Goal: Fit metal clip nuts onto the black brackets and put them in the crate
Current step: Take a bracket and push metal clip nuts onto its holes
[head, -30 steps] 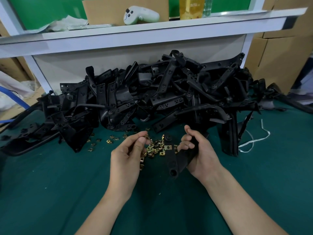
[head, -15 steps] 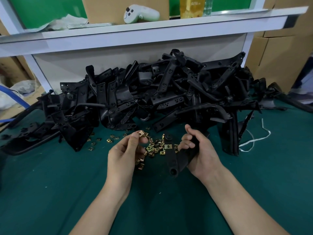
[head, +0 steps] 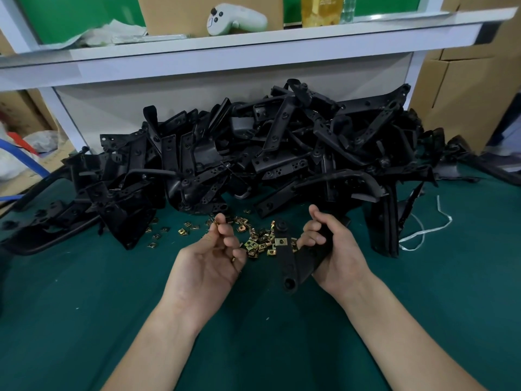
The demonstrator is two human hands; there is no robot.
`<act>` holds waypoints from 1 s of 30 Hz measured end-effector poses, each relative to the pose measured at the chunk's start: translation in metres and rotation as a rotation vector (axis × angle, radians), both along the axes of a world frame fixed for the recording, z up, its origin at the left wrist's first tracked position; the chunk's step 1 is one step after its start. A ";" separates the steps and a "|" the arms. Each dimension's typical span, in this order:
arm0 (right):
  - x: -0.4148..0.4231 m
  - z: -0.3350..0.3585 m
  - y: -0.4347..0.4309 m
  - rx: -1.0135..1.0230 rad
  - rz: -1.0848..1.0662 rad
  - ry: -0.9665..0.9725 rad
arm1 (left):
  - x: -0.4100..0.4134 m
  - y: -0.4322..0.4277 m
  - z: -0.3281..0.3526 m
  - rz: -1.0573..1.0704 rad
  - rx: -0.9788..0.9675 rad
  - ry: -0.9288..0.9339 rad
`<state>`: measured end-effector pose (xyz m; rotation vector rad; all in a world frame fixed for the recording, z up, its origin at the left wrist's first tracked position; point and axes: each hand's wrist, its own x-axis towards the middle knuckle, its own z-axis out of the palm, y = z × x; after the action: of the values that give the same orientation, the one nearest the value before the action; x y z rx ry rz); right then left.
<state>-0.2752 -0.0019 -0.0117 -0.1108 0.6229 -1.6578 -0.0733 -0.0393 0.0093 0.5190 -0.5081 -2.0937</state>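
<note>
My right hand (head: 335, 249) grips a black bracket (head: 287, 263) above the green mat, with one brass clip nut (head: 281, 241) fitted on its upper arm. My left hand (head: 208, 258) is turned palm up beside it and pinches a clip nut (head: 217, 221) between thumb and fingertips; more nuts seem to lie in its palm. A loose heap of clip nuts (head: 258, 244) lies on the mat between my hands. Behind them is a big pile of black brackets (head: 253, 156). No crate is in view.
A white shelf (head: 253, 55) runs across the back, carrying a white game controller (head: 236, 19) and a yellow bottle (head: 321, 9). Cardboard boxes (head: 462, 88) stand at the right. A white cord (head: 428, 230) lies on the green mat (head: 84, 292) at the right.
My left hand lifted off the nut heap, turned palm up and raised a clip nut at its fingertips. My right hand held the bracket still.
</note>
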 end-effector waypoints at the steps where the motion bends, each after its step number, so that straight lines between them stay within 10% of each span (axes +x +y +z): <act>1: 0.000 -0.001 0.000 0.000 0.000 0.001 | 0.000 0.000 0.000 0.002 0.006 0.005; 30: 0.002 0.004 0.002 0.024 -0.009 0.010 | -0.003 -0.002 -0.003 0.131 -0.142 -0.211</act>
<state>-0.2733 -0.0003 -0.0074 -0.0991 0.6512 -1.6588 -0.0764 -0.0417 0.0063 0.6748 -0.7196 -1.8729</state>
